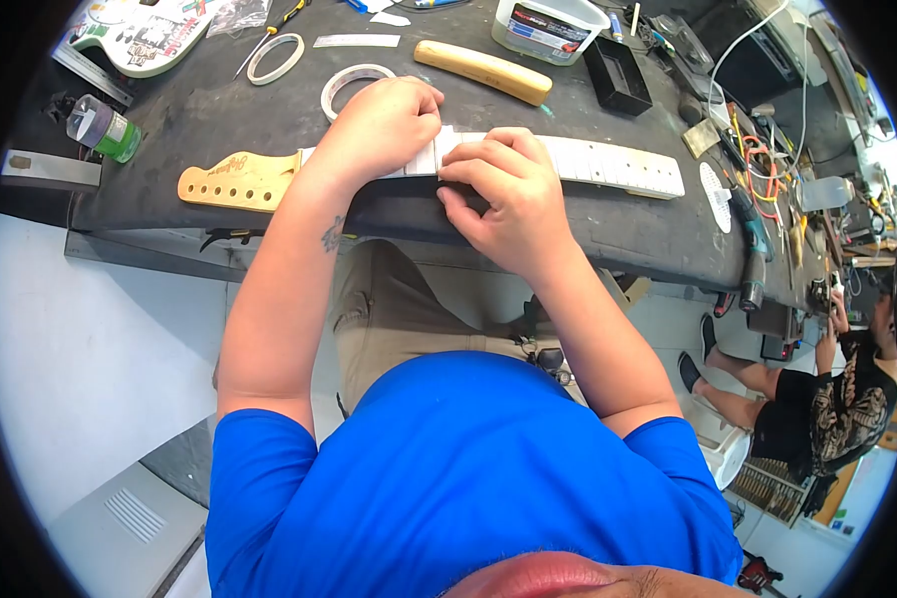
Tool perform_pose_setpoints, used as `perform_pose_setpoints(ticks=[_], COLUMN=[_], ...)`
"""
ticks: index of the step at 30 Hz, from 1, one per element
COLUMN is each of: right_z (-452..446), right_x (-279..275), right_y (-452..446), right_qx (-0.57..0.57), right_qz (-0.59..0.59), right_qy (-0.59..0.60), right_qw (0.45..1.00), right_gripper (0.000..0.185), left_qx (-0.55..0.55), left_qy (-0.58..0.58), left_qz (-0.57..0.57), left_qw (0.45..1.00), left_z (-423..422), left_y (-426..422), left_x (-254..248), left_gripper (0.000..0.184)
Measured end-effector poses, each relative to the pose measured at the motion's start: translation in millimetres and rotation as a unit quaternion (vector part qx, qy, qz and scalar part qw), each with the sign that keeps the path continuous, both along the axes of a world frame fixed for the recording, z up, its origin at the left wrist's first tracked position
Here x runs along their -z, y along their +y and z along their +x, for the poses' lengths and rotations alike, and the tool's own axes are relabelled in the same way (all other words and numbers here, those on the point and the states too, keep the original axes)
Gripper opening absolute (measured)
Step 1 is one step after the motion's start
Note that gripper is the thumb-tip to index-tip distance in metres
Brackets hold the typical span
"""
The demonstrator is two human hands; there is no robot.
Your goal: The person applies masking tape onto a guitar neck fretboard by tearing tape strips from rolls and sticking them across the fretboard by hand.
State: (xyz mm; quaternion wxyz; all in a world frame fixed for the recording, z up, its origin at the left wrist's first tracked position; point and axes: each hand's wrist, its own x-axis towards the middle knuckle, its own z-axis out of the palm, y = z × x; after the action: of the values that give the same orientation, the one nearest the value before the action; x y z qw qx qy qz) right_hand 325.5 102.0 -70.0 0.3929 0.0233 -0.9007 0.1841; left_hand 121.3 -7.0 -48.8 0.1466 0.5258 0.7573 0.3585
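Note:
A guitar neck [608,162] lies across the dark workbench, its wooden headstock with a row of holes at the left. Pale tape or similar strips cover much of its fretboard. My left hand [394,122] rests on the middle of the neck with its fingers curled in; what they hold, if anything, is hidden. Just to its right, my right hand [503,189] touches the neck's near edge with fingers bent and apart. Behind my left hand lies a roll of tape [337,92], partly covered.
Behind the neck are a wooden block [483,72], a second tape roll [275,60], a plastic tub [548,28] and a black tray [617,76]. A bottle [105,128] stands left. Tools, including a drill [753,239], crowd the right. Another person [827,399] sits far right.

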Motion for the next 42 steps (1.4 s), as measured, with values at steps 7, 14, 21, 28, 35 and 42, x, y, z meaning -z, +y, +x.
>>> perform_pose_setpoints(ticks=[7,14,21,28,35,42], right_z=[0.8,4.7,20.5,16.0,15.4,14.3], right_x=[-3.5,-1.0,-4.1,-3.0,-3.4,-4.0], right_y=[-5.2,-5.6,3.5,2.3,2.3,1.1], right_qx=[0.031,0.019,-0.027,-0.022,-0.021,-0.018], right_qz=[0.031,0.026,-0.091,-0.111,-0.097,-0.083], right_qy=[-0.028,0.004,0.044,0.043,0.027,0.028], right_qw=[0.999,0.999,0.994,0.993,0.995,0.996], right_gripper=[0.049,0.037,0.022,0.016,0.013,0.013], left_qx=[-0.013,-0.013,-0.094,0.037,0.004,-0.023], left_qy=[-0.007,-0.012,0.04,0.142,0.125,0.165], left_qz=[-0.012,-0.016,0.039,0.167,0.111,0.012], left_qw=[1.0,1.0,0.994,0.975,0.986,0.986], left_z=[2.7,2.0,22.5,25.0,24.2,23.9], left_y=[1.3,2.0,-5.4,-23.1,-15.5,-2.8], left_x=[-4.3,-2.2,-7.3,3.0,5.9,7.9], left_gripper=[0.027,0.026,0.021,0.017,0.018,0.034])
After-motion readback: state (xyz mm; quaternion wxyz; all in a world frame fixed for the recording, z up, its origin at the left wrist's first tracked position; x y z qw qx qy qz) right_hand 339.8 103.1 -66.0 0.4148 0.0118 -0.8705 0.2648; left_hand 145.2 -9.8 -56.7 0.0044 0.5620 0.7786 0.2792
